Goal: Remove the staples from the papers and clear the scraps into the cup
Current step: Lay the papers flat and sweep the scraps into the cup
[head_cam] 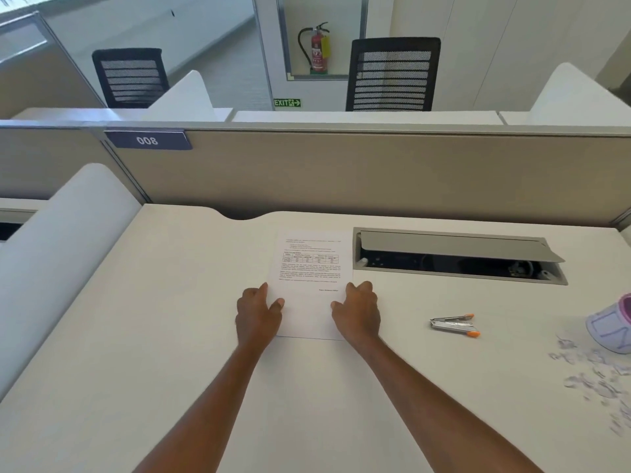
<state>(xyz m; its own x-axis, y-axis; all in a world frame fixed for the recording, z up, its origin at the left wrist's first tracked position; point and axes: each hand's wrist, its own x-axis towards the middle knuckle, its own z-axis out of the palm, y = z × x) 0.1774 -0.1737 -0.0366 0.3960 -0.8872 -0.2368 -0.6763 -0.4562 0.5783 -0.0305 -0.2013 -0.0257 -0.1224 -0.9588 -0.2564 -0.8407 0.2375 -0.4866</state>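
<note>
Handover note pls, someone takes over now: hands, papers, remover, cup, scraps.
Left hand and right hand each pinch a side edge of the papers, flat on the desk.
Staple remover lies free to their right.
Cup at the far right, looks tipped; scraps strewn on the desk beside it.
Done: cannot tell if staples are out.
Left: sweep scraps into cup.

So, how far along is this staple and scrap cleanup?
Done: unclear; no staple shows on the white printed papers. In hand: the left hand and right hand pinch their side edges. Left: the silver staple remover with orange tips lies idle, and paper scraps litter the white desk beside the lilac cup.
</note>
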